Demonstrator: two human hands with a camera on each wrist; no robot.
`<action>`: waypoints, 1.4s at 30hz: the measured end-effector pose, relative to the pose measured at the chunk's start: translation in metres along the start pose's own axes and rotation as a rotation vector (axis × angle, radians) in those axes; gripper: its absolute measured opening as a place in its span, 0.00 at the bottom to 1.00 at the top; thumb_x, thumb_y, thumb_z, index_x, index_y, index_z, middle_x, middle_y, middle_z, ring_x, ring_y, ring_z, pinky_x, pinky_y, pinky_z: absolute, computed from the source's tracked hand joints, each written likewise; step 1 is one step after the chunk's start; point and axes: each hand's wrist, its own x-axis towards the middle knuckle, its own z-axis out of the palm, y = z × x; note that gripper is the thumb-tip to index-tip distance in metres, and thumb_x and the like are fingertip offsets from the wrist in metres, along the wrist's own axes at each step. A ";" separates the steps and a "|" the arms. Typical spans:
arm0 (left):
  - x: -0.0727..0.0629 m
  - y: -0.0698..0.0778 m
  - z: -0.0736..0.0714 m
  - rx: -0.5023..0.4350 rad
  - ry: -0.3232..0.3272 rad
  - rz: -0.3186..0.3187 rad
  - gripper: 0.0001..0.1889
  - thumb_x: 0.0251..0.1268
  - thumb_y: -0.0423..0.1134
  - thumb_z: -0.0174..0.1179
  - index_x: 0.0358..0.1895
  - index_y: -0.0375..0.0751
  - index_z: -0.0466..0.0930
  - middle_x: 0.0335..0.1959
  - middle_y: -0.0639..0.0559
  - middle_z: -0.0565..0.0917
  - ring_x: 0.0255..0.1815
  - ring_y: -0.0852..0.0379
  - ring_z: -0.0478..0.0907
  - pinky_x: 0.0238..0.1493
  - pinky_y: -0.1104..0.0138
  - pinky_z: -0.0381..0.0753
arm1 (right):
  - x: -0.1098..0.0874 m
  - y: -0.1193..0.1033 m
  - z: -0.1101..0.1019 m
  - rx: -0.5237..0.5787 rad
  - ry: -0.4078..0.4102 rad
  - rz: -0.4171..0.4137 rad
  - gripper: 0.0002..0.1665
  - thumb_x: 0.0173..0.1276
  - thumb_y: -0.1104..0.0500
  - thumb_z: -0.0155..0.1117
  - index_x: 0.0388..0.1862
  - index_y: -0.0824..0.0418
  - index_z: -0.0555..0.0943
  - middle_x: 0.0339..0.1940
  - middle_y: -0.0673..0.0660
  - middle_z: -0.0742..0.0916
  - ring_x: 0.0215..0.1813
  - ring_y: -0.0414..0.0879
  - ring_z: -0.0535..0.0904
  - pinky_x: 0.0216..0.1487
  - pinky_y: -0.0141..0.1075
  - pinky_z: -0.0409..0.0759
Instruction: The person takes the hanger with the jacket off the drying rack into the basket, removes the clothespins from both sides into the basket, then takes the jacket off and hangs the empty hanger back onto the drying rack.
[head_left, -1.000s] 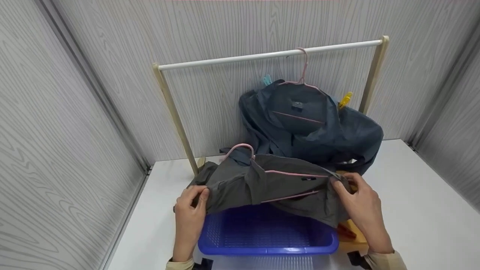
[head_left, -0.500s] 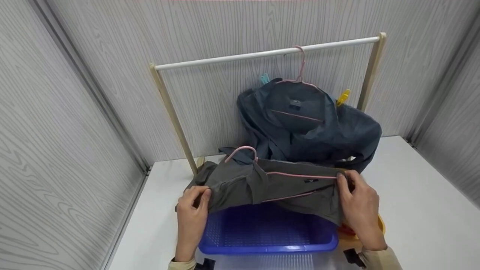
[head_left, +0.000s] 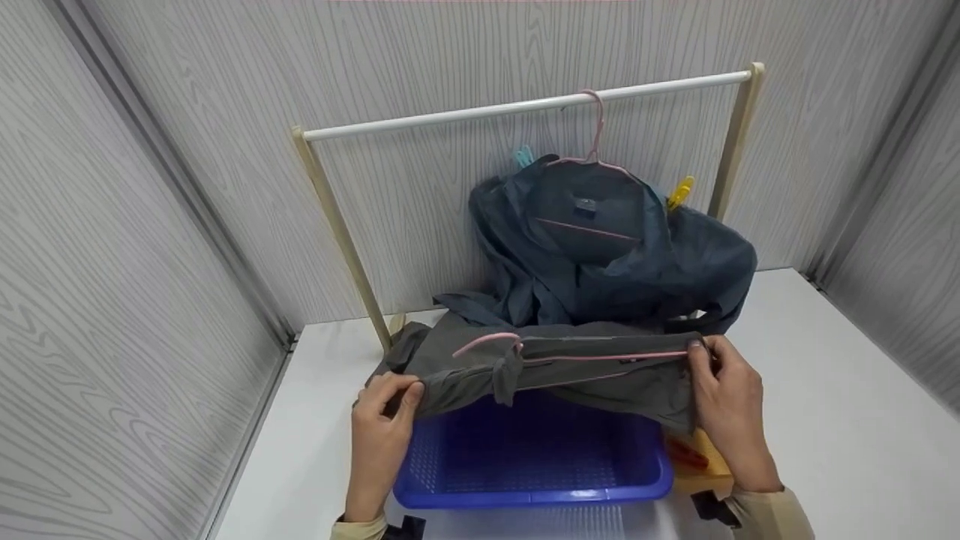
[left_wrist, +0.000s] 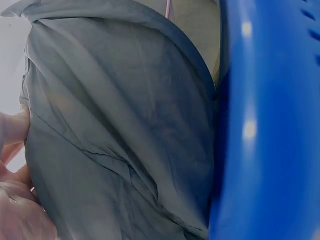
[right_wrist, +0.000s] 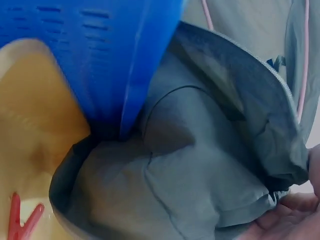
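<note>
A person's left hand and right hand pinch opposite sides of one wrinkled dark-grey cloth garment, a pink hanger inside, above a perforated blue plastic basket. Near the worktop's rear edge hangs one navy garment, neck label illegible, bearing one turquoise clip and one yellow clip.

Head view looks forward and down from above; 2 wrist views, close in, share cloth and basket.
</note>
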 end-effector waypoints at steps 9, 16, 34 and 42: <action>-0.001 -0.002 0.001 0.009 0.049 -0.025 0.07 0.61 0.24 0.64 0.34 0.41 0.84 0.27 0.54 0.77 0.28 0.58 0.69 0.41 0.64 0.63 | 0.000 0.004 0.002 0.039 -0.022 0.002 0.17 0.79 0.49 0.50 0.40 0.61 0.78 0.31 0.57 0.80 0.34 0.48 0.75 0.32 0.30 0.67; 0.001 -0.007 -0.003 -0.012 0.051 -0.056 0.02 0.66 0.32 0.64 0.36 0.44 0.85 0.31 0.58 0.81 0.31 0.58 0.74 0.41 0.66 0.67 | 0.002 0.004 -0.001 0.061 -0.001 -0.007 0.14 0.78 0.56 0.54 0.43 0.66 0.81 0.39 0.60 0.85 0.42 0.50 0.82 0.35 0.20 0.69; 0.003 -0.015 -0.009 0.015 0.097 -0.068 0.04 0.63 0.28 0.65 0.35 0.42 0.85 0.30 0.55 0.82 0.31 0.59 0.74 0.41 0.67 0.67 | 0.009 0.012 0.003 0.191 -0.028 -0.025 0.05 0.69 0.66 0.65 0.42 0.67 0.83 0.36 0.58 0.87 0.35 0.37 0.81 0.38 0.21 0.75; 0.008 0.014 -0.014 -0.008 0.109 -0.151 0.02 0.65 0.25 0.62 0.34 0.32 0.83 0.31 0.46 0.83 0.32 0.60 0.75 0.37 0.73 0.71 | 0.004 -0.003 -0.003 0.366 -0.017 -0.093 0.09 0.71 0.72 0.58 0.37 0.67 0.85 0.38 0.60 0.87 0.36 0.41 0.79 0.38 0.24 0.75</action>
